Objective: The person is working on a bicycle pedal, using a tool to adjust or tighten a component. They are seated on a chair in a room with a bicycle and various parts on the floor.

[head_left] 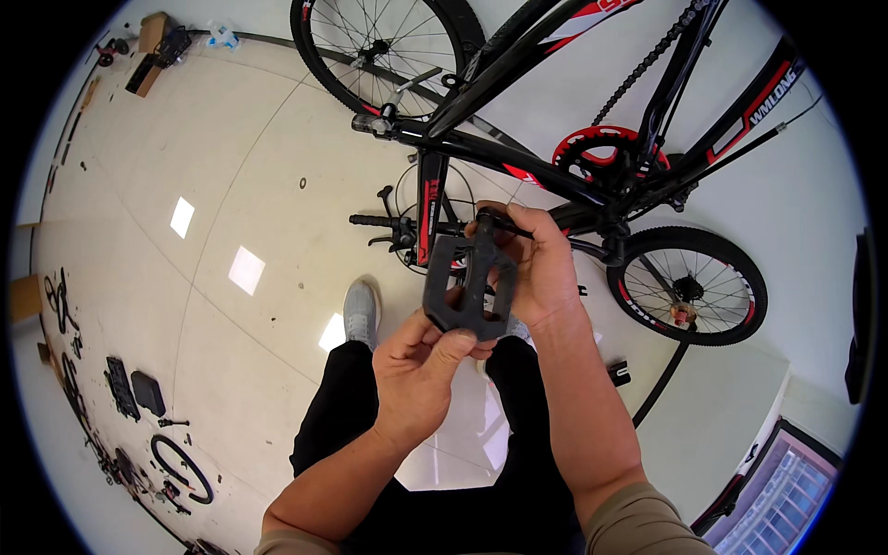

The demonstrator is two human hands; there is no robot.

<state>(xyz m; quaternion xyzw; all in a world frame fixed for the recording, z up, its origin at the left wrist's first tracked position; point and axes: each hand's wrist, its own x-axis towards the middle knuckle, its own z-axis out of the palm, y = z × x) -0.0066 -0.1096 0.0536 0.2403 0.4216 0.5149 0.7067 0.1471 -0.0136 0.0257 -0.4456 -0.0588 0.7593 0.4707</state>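
A black bicycle pedal point(470, 289) with an open cage is held up in front of me. My left hand point(418, 377) is closed on its lower edge, thumb on the near face. At the upper end, my right hand point(546, 264) closes around a dark bar beside the pedal's spindle point(485, 225). That bar looks like the crank arm point(597, 248), though my fingers hide part of it. Beyond is a black bicycle frame point(499, 153) with red and white markings. A red-rimmed chainring point(606, 153) and a chain point(647, 63) show on it.
One wheel point(384, 51) is at the top, another point(689, 285) at the right. Below the frame is a handlebar point(388, 227). Loose parts, a black case point(121, 388) and a curved black tube point(182, 470) lie on the left floor. A cardboard box point(153, 35) stands far left.
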